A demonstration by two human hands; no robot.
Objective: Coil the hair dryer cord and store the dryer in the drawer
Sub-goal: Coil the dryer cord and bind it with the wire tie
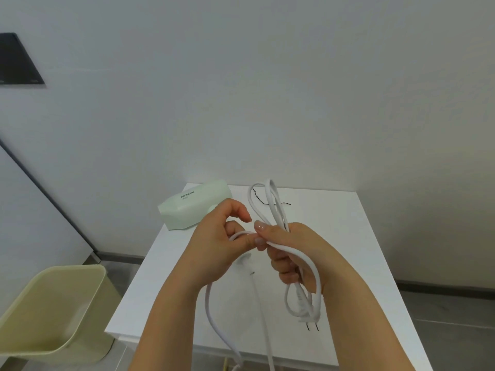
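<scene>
My right hand [292,253] grips a bundle of white cord loops [270,202] that stick up above the fist and hang below it. The plug [308,314] dangles under that hand, prongs down. My left hand [219,245] pinches a strand of the same white cord right next to the right thumb. From there the cord drops in a long loop [211,314] past the front edge of the white cabinet top [334,263]. A small white piece [246,261], partly hidden behind my left hand, lies on the top. The dryer body and the drawer are not visible.
A pale green pack [195,204] lies at the back left of the cabinet top. A thin black wire [284,203] rests near the back. A pale yellow bin [51,314] stands on the floor at the left. White walls close off the back.
</scene>
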